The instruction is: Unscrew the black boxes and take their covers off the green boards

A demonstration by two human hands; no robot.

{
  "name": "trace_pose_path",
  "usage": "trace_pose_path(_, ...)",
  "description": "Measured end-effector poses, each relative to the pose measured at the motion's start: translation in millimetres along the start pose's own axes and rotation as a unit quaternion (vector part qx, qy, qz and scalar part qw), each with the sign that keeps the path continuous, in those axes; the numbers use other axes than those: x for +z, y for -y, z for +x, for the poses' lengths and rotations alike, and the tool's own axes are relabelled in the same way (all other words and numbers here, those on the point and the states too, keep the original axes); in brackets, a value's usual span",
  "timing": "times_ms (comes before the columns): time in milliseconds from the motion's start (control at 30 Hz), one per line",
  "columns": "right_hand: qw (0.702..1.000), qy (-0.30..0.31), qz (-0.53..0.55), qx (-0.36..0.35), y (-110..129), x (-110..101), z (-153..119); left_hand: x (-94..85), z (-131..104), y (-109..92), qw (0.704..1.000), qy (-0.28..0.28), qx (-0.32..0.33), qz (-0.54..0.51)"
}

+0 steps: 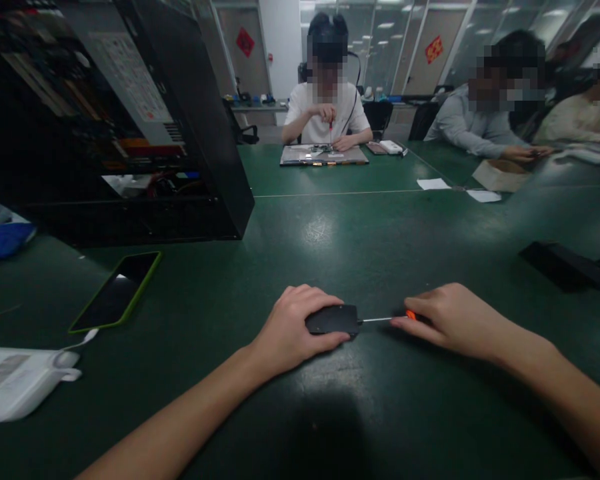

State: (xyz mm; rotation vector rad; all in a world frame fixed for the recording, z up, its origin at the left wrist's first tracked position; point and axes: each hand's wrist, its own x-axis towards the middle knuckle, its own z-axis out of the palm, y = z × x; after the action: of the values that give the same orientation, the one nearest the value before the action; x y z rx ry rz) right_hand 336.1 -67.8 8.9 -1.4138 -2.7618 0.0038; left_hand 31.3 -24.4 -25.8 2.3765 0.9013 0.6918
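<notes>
Near the middle of the green table, my left hand is wrapped round a small black box, thumb on its near side and fingers on its far side. My right hand grips a screwdriver by its orange handle, most of which the fingers hide. The screwdriver's thin metal shaft points left, and its tip meets the right end of the box, at a small dark part there. Both forearms reach in from the bottom corners.
An open black computer case stands at the left. Before it lie a green-edged phone with a cable and a white device. A black object lies right. Across the table, a person works with a screwdriver on a flat panel.
</notes>
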Motion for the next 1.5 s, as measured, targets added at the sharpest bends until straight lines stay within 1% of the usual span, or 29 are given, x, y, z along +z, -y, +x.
trace_pose_path(67,0.997,-0.05,-0.055,-0.018,3,1,-4,1.2,0,0,1.0,-0.008,-0.007,0.002)
trace_pose_path(133,0.986,-0.113,-0.114,-0.046,2,-1,-7,1.5,0,-1,1.0,-0.01,-0.01,0.001)
trace_pose_path(200,0.976,-0.148,-0.141,-0.07,-1,-3,-7,1.3,0,-2,1.0,-0.007,-0.008,-0.004)
trace_pose_path(267,0.979,-0.136,-0.118,-0.091,-6,-4,-6,0.9,0,-3,1.0,-0.002,-0.008,-0.01)
trace_pose_path(333,0.986,-0.102,-0.075,-0.106,-8,-3,-4,0.7,0,-4,1.0,0.0,-0.01,-0.016)
trace_pose_path(400,0.99,-0.075,-0.046,-0.107,-6,-2,-1,0.5,0,-4,1.0,0.003,-0.014,-0.018)
trace_pose_path(500,0.993,-0.064,-0.035,-0.096,-1,-1,1,0.5,0,-4,1.0,0.006,-0.014,-0.013)
trace_pose_path(600,0.993,-0.069,-0.04,-0.09,-2,-3,-2,1.1,-1,-2,1.0,0.002,-0.01,-0.01)
trace_pose_path(800,0.99,-0.085,-0.067,-0.087,-17,-4,-11,2.2,-1,-2,1.0,-0.004,-0.006,-0.009)
trace_pose_path(1000,0.989,-0.097,-0.065,-0.09,-10,-4,-8,1.4,0,-3,1.0,-0.005,-0.005,-0.014)
trace_pose_path(1300,0.984,-0.116,-0.104,-0.08,-6,-4,-9,2.8,-1,-1,1.0,-0.01,0.0,-0.015)
trace_pose_path(1367,0.988,-0.102,-0.1,-0.061,-5,-1,-7,3.0,-1,-1,1.0,-0.015,0.0,-0.014)
trace_pose_path(1400,0.992,-0.083,-0.086,-0.047,-4,0,-6,3.1,-2,-1,1.0,-0.019,0.0,-0.014)
trace_pose_path(1500,1.0,0.003,-0.013,-0.002,-1,5,-4,3.5,-2,0,0.999,-0.032,0.0,-0.011)
